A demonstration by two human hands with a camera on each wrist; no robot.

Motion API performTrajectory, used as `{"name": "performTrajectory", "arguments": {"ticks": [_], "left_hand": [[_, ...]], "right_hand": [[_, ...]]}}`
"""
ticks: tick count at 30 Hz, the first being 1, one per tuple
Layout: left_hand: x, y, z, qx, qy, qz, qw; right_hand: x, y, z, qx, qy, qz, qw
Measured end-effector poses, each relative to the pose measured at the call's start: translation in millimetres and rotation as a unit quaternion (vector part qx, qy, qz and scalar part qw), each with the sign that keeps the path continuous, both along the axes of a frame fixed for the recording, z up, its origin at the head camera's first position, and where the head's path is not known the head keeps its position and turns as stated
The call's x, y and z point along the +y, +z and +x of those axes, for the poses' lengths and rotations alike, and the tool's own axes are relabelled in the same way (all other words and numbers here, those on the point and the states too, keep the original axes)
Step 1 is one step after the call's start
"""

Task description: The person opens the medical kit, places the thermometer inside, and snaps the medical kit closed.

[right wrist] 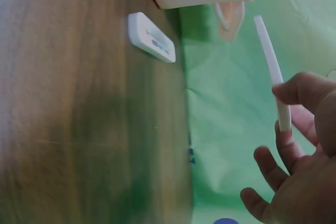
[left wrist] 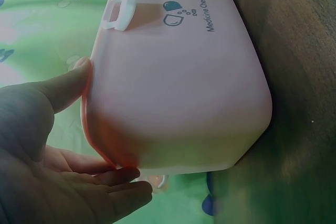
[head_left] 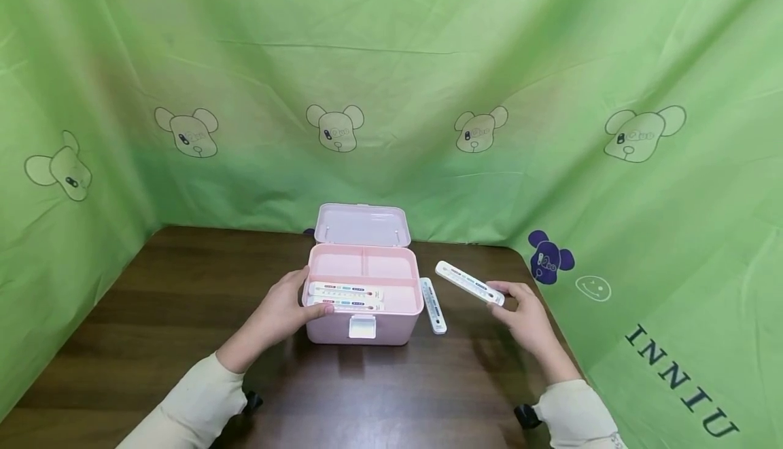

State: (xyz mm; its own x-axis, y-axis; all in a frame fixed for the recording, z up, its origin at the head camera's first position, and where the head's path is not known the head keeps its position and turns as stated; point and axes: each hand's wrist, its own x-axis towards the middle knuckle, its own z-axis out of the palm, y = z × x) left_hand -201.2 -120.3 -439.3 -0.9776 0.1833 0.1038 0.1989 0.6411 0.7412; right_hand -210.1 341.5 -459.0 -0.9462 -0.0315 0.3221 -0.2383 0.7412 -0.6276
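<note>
Four white cases were split evenly between box and open air as a person worked at a brown table (head_left: 379,394). Two of them, the far case (head_left: 345,291) and the near case (head_left: 355,305), lay side by side in the front compartment of the pink box (head_left: 391,330), toward its left end. The right hand (head_left: 523,314) pinched a third, the held case (head_left: 466,281), by one end between thumb and fingers, aloft and apart from both box and table. The fourth, the loose case (head_left: 433,306), lay on the table just beside the box's right wall. The left hand (head_left: 281,306) held the box's left front corner, thumb at the front rim, fingers along the side. The work looked about half done: two cases were in, while the held one and the loose one remained outside. The lid (head_left: 363,225) stood open at the back, its closing not yet done.
</note>
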Motion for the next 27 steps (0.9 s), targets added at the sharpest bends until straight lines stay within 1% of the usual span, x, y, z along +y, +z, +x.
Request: {"name": "performTrajectory", "arguments": {"ticks": [6, 11, 13, 20, 23, 27], "left_hand": [[-1, -1.2, -0.9, 0.002, -0.002, -0.005, 1.0000], [-1, -1.5, -1.0, 0.002, -0.004, -0.007, 1.0000], [-1, -1.5, -0.8, 0.002, -0.004, -0.007, 1.0000], [-2, -2.5, 0.2, 0.000, -0.003, -0.006, 1.0000], [-2, -2.0, 0.4, 0.002, -0.004, -0.005, 1.0000], [-1, -0.8, -0.5, 0.009, -0.008, -0.003, 0.9999]], "right_hand": [[0, 15.6, 0.0, 0.001, 0.045, 0.014, 0.999], [-3, 28.4, -4.7, 0.010, 0.080, 0.013, 0.997], [-4, 32.8, -7.3, 0.014, 0.094, 0.014, 0.995], [-13, 47.7, -12.4, 0.001, 0.152, 0.022, 0.988], [-19, 53.2, -14.1, 0.001, 0.163, 0.031, 0.986], [-27, 58.6, -16.3, -0.012, 0.178, 0.036, 0.983]]}}
